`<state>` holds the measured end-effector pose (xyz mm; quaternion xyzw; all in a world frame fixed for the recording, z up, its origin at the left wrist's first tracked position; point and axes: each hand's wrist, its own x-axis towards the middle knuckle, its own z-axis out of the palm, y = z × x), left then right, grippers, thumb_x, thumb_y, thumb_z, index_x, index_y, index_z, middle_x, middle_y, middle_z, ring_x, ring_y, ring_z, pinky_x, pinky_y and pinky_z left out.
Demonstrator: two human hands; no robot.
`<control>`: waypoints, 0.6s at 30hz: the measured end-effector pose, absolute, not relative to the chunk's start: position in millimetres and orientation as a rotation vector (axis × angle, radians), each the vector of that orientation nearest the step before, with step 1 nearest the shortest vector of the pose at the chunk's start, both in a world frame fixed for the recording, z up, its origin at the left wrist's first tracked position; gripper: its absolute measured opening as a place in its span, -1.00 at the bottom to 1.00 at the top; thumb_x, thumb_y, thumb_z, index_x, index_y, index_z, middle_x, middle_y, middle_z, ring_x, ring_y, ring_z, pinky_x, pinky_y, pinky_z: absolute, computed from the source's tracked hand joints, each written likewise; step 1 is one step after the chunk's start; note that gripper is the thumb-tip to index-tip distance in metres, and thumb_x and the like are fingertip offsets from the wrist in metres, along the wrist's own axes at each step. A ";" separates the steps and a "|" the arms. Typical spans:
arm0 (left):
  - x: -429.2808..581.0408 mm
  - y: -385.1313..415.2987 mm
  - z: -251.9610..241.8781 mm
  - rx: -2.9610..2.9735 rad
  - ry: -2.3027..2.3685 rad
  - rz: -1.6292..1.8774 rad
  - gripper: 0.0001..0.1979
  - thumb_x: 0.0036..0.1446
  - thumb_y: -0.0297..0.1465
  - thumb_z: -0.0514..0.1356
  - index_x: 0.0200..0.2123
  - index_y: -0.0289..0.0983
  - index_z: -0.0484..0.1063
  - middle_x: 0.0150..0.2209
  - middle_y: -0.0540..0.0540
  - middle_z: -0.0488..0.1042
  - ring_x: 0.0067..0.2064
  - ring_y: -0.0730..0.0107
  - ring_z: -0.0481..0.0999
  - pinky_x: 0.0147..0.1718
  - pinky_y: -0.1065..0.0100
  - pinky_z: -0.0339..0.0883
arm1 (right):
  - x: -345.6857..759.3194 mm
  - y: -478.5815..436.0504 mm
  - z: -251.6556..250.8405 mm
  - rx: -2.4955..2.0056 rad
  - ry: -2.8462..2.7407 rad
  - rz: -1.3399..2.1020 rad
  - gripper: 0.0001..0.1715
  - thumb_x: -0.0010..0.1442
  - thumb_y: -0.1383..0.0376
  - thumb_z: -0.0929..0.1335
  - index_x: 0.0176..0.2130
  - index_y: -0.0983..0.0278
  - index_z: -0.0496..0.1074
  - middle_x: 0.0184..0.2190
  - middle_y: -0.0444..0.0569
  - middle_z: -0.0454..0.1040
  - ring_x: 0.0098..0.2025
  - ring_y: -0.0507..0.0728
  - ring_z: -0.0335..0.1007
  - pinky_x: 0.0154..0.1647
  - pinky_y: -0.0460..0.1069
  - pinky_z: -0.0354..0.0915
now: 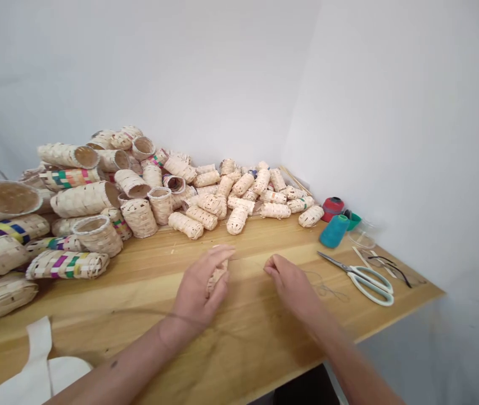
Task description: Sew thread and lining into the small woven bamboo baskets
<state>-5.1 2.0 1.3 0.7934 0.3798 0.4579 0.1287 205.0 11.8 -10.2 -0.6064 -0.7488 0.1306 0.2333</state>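
Observation:
My left hand (200, 287) is wrapped round a small woven bamboo basket (217, 275), pale and mostly covered by the fingers. Just to its right, my right hand (287, 278) is closed in a pinch, a little above the wooden table. A faint, thin line seems to run from the basket to the pinching fingertips. It looks like thread, though the tips hide its end. Loops of thin grey thread (328, 289) lie on the table by the right wrist.
Woven baskets (81, 202) are heaped at the left, smaller ones (239, 197) at the back. To the right lie scissors (368, 281), a teal thread cone (334, 230), a red spool (333, 208) and eyeglasses (391, 264). White material (41, 365) lies front left on the table (239, 337).

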 end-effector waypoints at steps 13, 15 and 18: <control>8.1 -0.9 -3.0 1.825 0.941 0.926 -0.78 0.14 -0.39 0.12 -0.28 -0.36 0.54 -0.43 -0.09 0.53 -0.44 0.44 0.40 -0.47 0.47 0.20 | 187.0 -20.5 10.5 -1.137 -1.603 1.212 -0.86 0.21 0.25 0.30 -0.21 0.25 0.36 -0.41 -0.13 0.46 -0.38 0.01 0.34 -0.34 -0.10 0.25; 7.7 0.9 -5.1 1.850 0.986 0.949 -0.81 0.10 -0.41 0.15 -0.38 -0.36 0.55 -0.47 -0.08 0.52 -0.47 0.46 0.36 -0.49 0.47 0.16 | 187.8 -20.7 9.2 -1.159 -1.601 1.156 -0.86 0.21 0.25 0.30 -0.20 0.24 0.37 -0.42 -0.14 0.46 -0.38 0.01 0.36 -0.33 -0.10 0.26; 7.5 2.2 -7.9 1.833 0.983 0.967 -0.83 0.09 -0.42 0.16 -0.38 -0.35 0.55 -0.45 -0.07 0.52 -0.46 0.46 0.36 -0.47 0.47 0.17 | 187.0 -20.9 8.8 -1.196 -1.640 1.061 -0.83 0.22 0.26 0.28 -0.17 0.24 0.38 -0.40 -0.13 0.48 -0.37 0.02 0.38 -0.32 -0.09 0.28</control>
